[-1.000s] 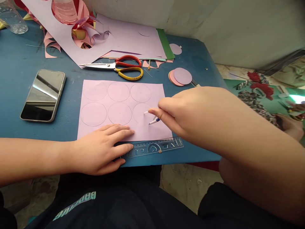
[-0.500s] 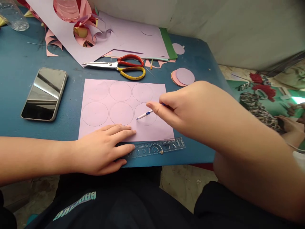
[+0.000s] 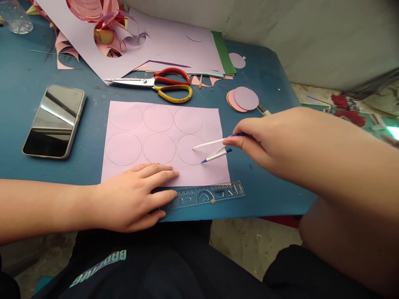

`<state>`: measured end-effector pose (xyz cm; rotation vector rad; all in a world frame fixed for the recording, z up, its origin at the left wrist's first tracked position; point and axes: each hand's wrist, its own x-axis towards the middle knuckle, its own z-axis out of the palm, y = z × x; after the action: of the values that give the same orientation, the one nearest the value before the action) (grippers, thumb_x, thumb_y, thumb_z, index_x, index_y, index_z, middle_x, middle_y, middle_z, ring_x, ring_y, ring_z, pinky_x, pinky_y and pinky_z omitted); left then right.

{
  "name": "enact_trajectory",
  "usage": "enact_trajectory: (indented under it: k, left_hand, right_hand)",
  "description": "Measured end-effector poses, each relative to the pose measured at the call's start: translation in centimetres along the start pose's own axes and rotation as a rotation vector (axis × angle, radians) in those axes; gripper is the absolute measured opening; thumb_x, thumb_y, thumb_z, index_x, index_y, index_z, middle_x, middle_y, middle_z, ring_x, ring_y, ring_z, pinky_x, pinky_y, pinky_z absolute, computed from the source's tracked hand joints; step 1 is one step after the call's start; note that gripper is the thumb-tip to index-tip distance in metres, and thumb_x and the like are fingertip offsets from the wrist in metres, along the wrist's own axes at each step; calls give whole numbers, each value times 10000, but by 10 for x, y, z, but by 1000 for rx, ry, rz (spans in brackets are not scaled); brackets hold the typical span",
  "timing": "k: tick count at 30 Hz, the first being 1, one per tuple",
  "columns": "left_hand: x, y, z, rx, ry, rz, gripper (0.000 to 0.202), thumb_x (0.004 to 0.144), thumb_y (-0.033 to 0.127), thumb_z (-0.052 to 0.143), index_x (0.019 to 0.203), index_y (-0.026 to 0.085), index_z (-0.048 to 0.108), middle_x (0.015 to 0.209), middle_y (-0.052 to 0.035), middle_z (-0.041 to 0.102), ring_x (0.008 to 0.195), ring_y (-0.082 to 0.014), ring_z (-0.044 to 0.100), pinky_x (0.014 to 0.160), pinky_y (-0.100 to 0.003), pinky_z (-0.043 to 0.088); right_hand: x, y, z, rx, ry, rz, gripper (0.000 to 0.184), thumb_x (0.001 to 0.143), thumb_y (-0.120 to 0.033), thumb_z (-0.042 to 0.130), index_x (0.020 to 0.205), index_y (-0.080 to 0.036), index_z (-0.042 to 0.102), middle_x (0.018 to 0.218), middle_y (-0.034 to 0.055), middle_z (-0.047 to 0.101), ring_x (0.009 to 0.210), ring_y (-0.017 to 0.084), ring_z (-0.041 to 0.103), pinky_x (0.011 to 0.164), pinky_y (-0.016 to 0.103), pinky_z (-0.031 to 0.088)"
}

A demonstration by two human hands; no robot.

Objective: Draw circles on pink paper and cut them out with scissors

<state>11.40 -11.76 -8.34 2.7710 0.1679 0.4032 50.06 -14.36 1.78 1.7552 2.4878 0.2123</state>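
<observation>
My right hand pinches the top of a white and blue drawing compass. One leg's point rests inside the lower right circle, and the other leg touches that circle's outline at its lower right. Several circles in two rows are drawn on the pink-lilac paper. My left hand lies flat with fingers spread, pressing on the paper's lower edge. Its lower fingers also cover the left end of a clear plastic ruler, which lies along that edge.
Red-and-yellow-handled scissors lie behind the paper. A phone is at the left. Paper discs are stacked at the right. Larger paper sheets, scraps and a clear bottle sit at the back, near the wall.
My right hand has moved to the right and turned, swinging the compass's drawing leg along the bottom of the lower right circle. Both compass legs now show. My left hand stays in place.
</observation>
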Motion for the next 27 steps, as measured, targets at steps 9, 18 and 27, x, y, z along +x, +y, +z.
enact_trajectory:
  k: [9, 18, 27]
  left_hand:
    - [1, -1, 0, -12, 2, -1, 367, 1210, 324, 696, 1530, 178, 800, 1802, -242, 790, 1661, -446, 773, 1407, -606, 689]
    - [3, -3, -5, -19, -14, 15, 367, 1234, 330, 678, 1537, 161, 800, 1797, -260, 790, 1640, -451, 788, 1399, -607, 701]
    - [2, -1, -3, -6, -5, -3, 372, 1239, 343, 675, 1553, 184, 796, 1800, -234, 789, 1643, -442, 773, 1394, -595, 692]
  right_hand:
    - [62, 12, 0, 293, 19, -132, 225, 1189, -426, 807, 994, -320, 849, 843, 31, 813, 703, 303, 706, 698, 453, 553]
    - [82, -11, 6, 461, -8, -303, 165, 1114, -164, 772, 1119, -294, 874, 1098, 92, 913, 957, 357, 848, 831, 479, 650]
    - [64, -34, -7, 277, -29, -514, 415, 951, 116, 614, 1071, -259, 746, 1060, 68, 807, 873, 264, 729, 715, 394, 440]
